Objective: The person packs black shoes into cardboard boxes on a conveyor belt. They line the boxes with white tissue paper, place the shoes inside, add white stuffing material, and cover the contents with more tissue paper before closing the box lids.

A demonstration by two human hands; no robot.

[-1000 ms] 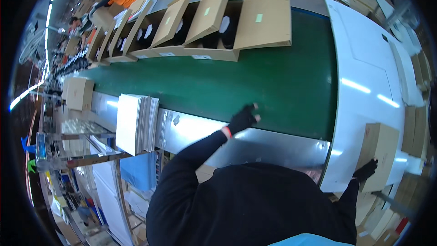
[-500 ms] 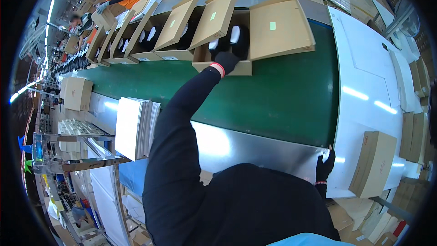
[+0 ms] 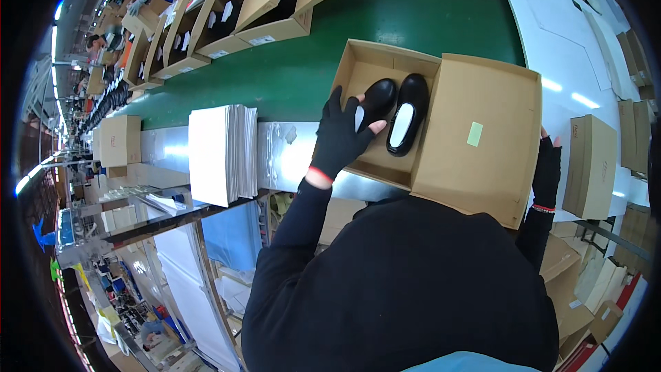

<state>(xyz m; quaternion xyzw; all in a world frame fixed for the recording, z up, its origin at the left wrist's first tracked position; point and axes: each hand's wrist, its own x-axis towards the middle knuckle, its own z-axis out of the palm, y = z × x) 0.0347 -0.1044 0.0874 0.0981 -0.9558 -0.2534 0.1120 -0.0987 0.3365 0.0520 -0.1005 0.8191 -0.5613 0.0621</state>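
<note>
- Box (image 3: 358, 69), card, open: one, right in front of me, over the near side of the green belt (image 3: 427, 7) and the metal edge (image 3: 289, 158).
- Lid (image 3: 506, 172), attached: folded out to the right, bearing a pale green label (image 3: 475, 133).
- Shoes (image 3: 410, 110), black, pale inside: two, side by side in the box, toes pointing away from me.
- My left hand (image 3: 341, 136), black fingerless glove: across the box's left wall and the left shoe's heel end; fingers spread, though I cannot tell whether they grip.
- My right hand (image 3: 547, 172), gloved alike: at the lid's right edge; its fingers partly hidden, grip likewise impossible to tell.
- Closed box (image 3: 592, 169): one, right of my right hand, on the white worktop (image 3: 547, 41).
- White sheets (image 3: 210, 158): one upright stack, left of my left hand.
- Open boxes (image 3: 275, 31): a row, far side of the belt.
</note>
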